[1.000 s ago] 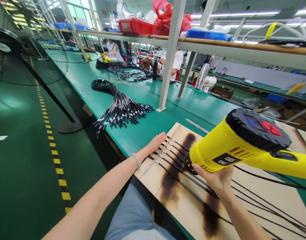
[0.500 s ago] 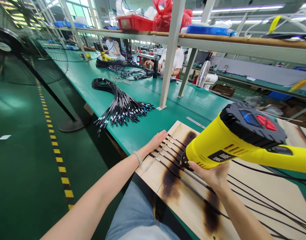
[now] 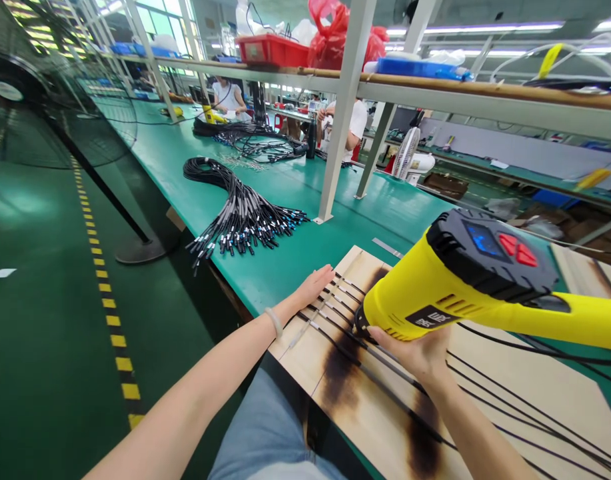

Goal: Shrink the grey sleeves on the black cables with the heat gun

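Observation:
My right hand (image 3: pixel 415 350) grips the barrel of a yellow heat gun (image 3: pixel 460 283) from below. Its nozzle points left and down at several black cables (image 3: pixel 335 303) laid side by side across a scorched wooden board (image 3: pixel 365 407). My left hand (image 3: pixel 312 285) lies flat and open on the cable ends at the board's left corner, fingers stretched out. A pale bracelet sits on my left wrist. The heat gun's black rear cap shows a blue display and red buttons.
A large bundle of black cables with blue tips (image 3: pixel 238 210) lies on the green bench (image 3: pixel 185 167) further left. A white shelf post (image 3: pixel 342 113) stands behind the board. Other people work at the far end. A floor fan (image 3: pixel 60 87) stands in the aisle at left.
The heat gun has shifted a little to the left along the cables, its nozzle now closer to my left hand. My left hand stays flat in the same place.

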